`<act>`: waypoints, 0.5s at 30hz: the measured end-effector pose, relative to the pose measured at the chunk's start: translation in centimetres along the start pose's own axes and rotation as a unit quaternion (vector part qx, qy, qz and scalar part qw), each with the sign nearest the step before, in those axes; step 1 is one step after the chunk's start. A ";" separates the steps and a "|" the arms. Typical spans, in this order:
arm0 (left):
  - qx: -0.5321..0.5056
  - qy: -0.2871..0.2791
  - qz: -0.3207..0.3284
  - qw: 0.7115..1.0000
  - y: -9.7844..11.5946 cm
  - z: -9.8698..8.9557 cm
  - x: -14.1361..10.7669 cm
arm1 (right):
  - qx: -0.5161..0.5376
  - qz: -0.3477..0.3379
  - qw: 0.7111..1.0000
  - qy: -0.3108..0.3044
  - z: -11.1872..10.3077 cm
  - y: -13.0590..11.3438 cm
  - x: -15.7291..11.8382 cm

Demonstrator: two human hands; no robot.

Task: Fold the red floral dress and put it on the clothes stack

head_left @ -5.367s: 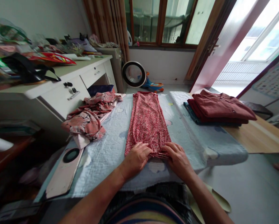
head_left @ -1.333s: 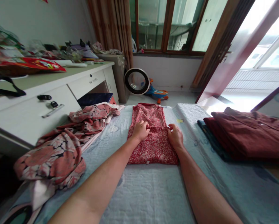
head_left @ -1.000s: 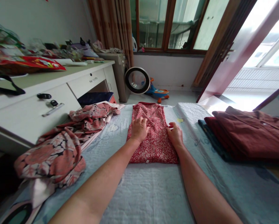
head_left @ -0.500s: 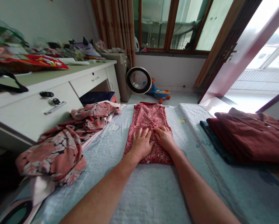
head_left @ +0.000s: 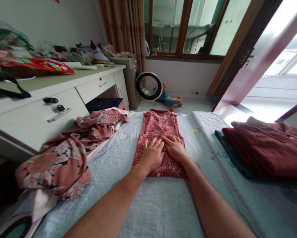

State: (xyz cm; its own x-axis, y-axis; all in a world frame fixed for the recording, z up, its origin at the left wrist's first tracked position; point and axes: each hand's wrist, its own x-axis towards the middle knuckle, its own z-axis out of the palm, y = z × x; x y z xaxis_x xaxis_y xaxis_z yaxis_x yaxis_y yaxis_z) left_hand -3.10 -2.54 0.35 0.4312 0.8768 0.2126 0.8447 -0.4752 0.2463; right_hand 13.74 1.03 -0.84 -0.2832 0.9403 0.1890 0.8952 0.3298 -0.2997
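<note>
A red garment with a small white pattern [head_left: 160, 124] lies folded into a long, narrow shape on the light blue bed cover [head_left: 160, 205]. My left hand [head_left: 152, 154] rests flat on its lower middle, fingers spread and pointing away from me. Beside it, my right hand [head_left: 175, 148] also presses on the cloth, its fingers stretched out and angled to the left. The fingertips of both hands are close together near the garment's centre. Neither hand grips the fabric.
To the left lies a crumpled pink-and-black patterned cloth [head_left: 64, 162]. A stack of folded dark red clothes [head_left: 272, 148] sits at the right. Behind the bed stand a white desk [head_left: 64, 102], a washing machine with its round door [head_left: 149, 86] swung out, and a blue toy car [head_left: 169, 98].
Both hands have shifted very slightly down toward me on the garment. The view has tilted a little; the garment keeps its folded shape.
</note>
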 end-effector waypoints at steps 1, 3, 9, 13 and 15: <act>-0.002 0.000 0.007 1.000 0.0 -0.1 0.0 | 0.002 0.002 1.000 0.001 0.0 0.0 0.0; -0.006 0.003 0.019 1.000 0.0 -0.3 0.1 | 0.004 0.004 1.000 0.002 0.0 -0.1 0.0; 0.012 0.021 0.020 1.000 -0.1 -0.9 0.4 | -0.004 0.011 1.000 0.002 -0.1 -0.3 -0.1; 0.028 0.017 0.015 0.999 -0.2 -0.7 0.5 | -0.001 0.003 1.000 0.011 0.1 -0.2 -0.1; 0.025 0.018 0.016 0.999 -0.2 -0.5 0.6 | -0.003 0.008 1.000 0.009 0.2 -0.2 0.0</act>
State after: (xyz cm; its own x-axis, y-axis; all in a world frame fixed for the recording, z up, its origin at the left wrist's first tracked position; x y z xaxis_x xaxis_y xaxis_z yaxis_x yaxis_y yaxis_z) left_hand -3.14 -1.97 0.89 0.4478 0.8575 0.2534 0.8458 -0.4981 0.1912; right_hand 13.51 0.94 -0.96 -0.2629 0.9436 0.2015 0.9015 0.3146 -0.2973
